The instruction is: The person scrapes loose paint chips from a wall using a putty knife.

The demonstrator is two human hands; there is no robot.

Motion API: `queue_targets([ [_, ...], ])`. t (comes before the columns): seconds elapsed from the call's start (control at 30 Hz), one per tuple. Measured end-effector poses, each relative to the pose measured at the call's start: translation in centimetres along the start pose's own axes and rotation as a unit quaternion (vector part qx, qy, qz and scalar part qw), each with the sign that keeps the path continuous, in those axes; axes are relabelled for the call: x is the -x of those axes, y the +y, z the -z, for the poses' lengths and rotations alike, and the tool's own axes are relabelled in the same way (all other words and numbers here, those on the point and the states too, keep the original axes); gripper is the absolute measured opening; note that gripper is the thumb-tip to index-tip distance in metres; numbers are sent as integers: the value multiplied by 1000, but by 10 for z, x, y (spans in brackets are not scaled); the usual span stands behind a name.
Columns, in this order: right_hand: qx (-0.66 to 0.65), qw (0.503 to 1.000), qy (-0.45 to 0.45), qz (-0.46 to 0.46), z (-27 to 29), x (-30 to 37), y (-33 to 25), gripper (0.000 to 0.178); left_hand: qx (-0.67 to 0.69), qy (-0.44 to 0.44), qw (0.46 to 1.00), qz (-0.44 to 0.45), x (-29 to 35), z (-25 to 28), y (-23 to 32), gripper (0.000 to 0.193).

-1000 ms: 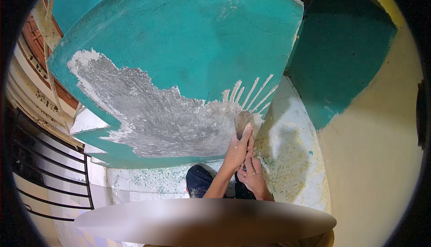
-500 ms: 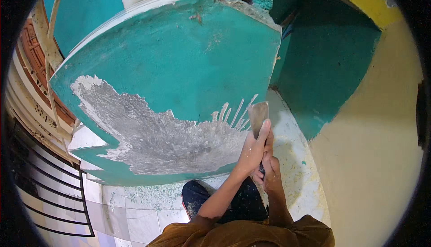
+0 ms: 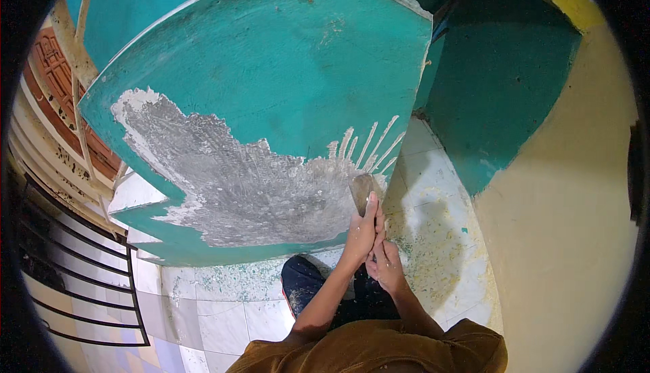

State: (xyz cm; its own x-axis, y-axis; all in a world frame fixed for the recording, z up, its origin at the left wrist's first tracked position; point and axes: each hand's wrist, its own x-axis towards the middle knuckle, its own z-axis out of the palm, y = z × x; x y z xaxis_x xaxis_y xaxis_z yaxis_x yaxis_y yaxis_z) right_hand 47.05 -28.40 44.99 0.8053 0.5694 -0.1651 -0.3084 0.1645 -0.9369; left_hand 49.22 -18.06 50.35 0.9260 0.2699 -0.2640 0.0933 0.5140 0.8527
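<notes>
A broad-bladed paint scraper (image 3: 363, 190) lies against the lower right part of a teal wall (image 3: 284, 95), its blade over the bared grey patch (image 3: 230, 183). My left hand (image 3: 361, 234) is wrapped round it close to the blade, the thumb stretched along it. Lower down, my right hand (image 3: 386, 268) closes round the handle, which the fingers mostly hide. Just above the blade, several pale scraped streaks (image 3: 369, 146) fan up into the teal paint.
White floor tiles (image 3: 233, 325) run below the wall, sprinkled with paint flakes (image 3: 237, 281). A black metal railing (image 3: 81, 325) stands at the lower left. On the right rises a cream wall (image 3: 555, 170) beside a darker teal section (image 3: 501, 81). My foot (image 3: 301, 278) is near the wall's base.
Both hands and the scraper have moved left and down, from the wall's right edge onto the grey patch. More long streaks show in the teal paint. The view has shifted slightly.
</notes>
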Motion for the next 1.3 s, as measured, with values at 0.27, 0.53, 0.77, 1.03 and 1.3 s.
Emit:
queue_targets([
  [0.27, -39, 995, 42, 87, -7, -31, -26, 41, -48, -55, 995, -66, -9, -19, 40, 35],
  [0.53, -133, 988, 10, 74, -21, -18, -51, 34, -53, -55, 993, -85, -4, -33, 63, 40],
  [0.77, -183, 982, -12, 52, -22, -28, -80, 32, -68, -86, 989, -97, -14, -48, 82, 43],
  [1.03, -11, 936, 122, 331, -5, -33, -136, 30, -141, -176, 950, -218, -28, -127, 127, 46],
  [1.3, 126, 941, 181, 256, 58, 5, -48, 26, -203, -130, 922, -301, 2, -85, 21, 35],
])
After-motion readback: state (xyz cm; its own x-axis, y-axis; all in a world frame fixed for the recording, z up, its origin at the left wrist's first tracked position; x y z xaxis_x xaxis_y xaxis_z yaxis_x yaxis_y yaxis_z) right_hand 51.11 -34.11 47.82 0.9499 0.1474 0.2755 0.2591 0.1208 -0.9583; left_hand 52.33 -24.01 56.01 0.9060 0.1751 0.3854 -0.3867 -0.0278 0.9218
